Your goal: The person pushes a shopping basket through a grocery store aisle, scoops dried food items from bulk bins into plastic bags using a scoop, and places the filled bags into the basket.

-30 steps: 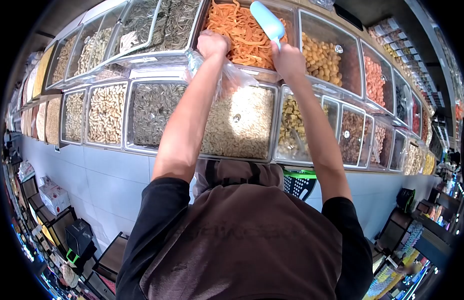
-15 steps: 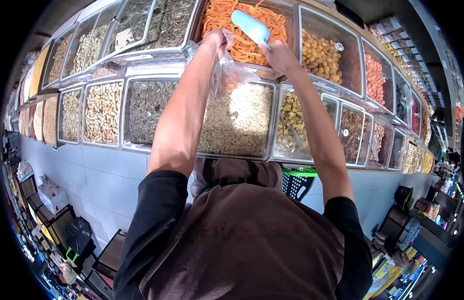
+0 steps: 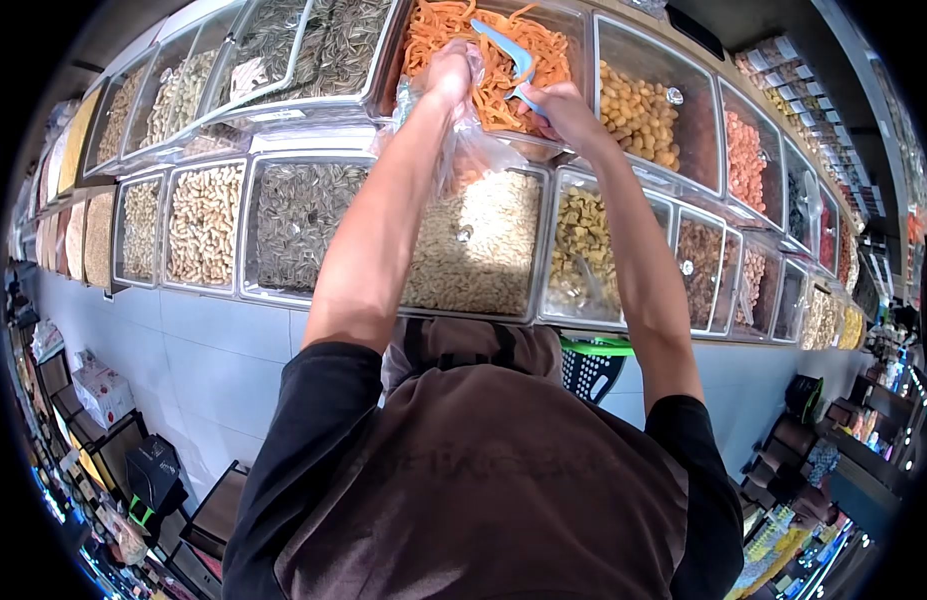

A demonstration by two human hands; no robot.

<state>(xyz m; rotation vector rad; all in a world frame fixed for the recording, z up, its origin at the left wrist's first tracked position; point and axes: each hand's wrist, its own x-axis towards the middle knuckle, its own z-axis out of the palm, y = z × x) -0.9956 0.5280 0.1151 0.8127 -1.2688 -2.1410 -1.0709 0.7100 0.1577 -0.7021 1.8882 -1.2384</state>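
Note:
My right hand point(image 3: 563, 112) is closed around the handle of a light blue scoop point(image 3: 507, 47). The scoop is tilted on its side, with orange strips around its lower edge. These dried-looking orange strips point(image 3: 543, 55) fill an open clear bin point(image 3: 583, 60). My left hand point(image 3: 449, 75) grips a clear plastic bag point(image 3: 468, 130) at the bin's front left, just left of the scoop. The bag hangs down over the bin's front edge. How much is inside the bag is hard to make out.
In front stands a bin of pale seeds point(image 3: 483, 240), flanked by dark striped seeds point(image 3: 301, 220) and yellowish dried pieces point(image 3: 581, 240). Right of the orange strips is a lidded bin of round tan nuts point(image 3: 638, 115). A black basket with a green rim point(image 3: 595, 350) is beside my body.
The scoop has turned from lying flat-side up to standing on its edge among the strips. My left hand and the bag have shifted slightly right, closer to the scoop.

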